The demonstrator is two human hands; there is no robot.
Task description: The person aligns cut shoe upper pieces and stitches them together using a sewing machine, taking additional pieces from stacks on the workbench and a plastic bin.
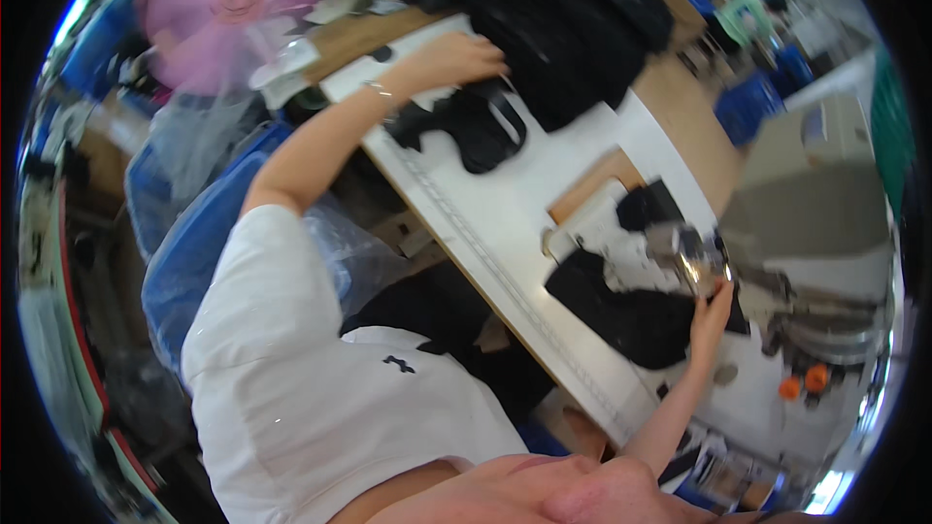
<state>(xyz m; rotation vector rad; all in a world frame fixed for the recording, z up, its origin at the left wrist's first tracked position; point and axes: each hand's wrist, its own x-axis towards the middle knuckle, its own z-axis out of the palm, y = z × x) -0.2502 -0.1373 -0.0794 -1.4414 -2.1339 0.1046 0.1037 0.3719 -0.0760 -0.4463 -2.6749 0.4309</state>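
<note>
While the left hand [452, 60] is extended toward a black pile [573, 29] at upper centre, a curved black piece [478, 145] is seen just below that hand on the white bench [529, 199], laid roughly crosswise. At centre right, a larger black panel [631, 318] is slanted down rightward, its right end nearest the right hand [713, 311], whose fingers are set at a metal machine head [693, 254]; whether either grip is closed on anything cannot be told.

Cloth pile [563, 29] on table [549, 170]
</note>
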